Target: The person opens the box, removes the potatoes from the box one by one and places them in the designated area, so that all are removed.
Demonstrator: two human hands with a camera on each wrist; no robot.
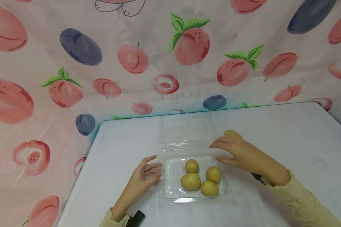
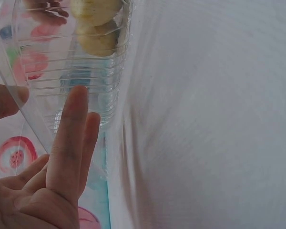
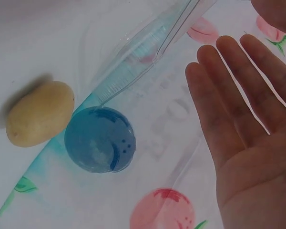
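A clear plastic clamshell container (image 1: pixel 173 189) lies on the white table with its lid (image 1: pixel 187 130) folded back, away from me. Several yellow potatoes (image 1: pixel 190 181) sit in its base, toward the right. My left hand (image 1: pixel 143 176) is at the container's left side, fingers extended; in the left wrist view the fingers (image 2: pixel 69 143) lie along its ribbed wall. Above the container's right edge hovers my right hand (image 1: pixel 233 151), holding nothing, its fingers straight in the right wrist view. One more potato (image 3: pixel 40 114) rests on the table outside the container, partly hidden behind the right hand in the head view.
A fruit-print cloth (image 1: pixel 147 88) hangs behind and to the left of the table (image 1: pixel 272 126). Dark bands show at both wrists, under light yellow sleeves (image 1: pixel 307 201).
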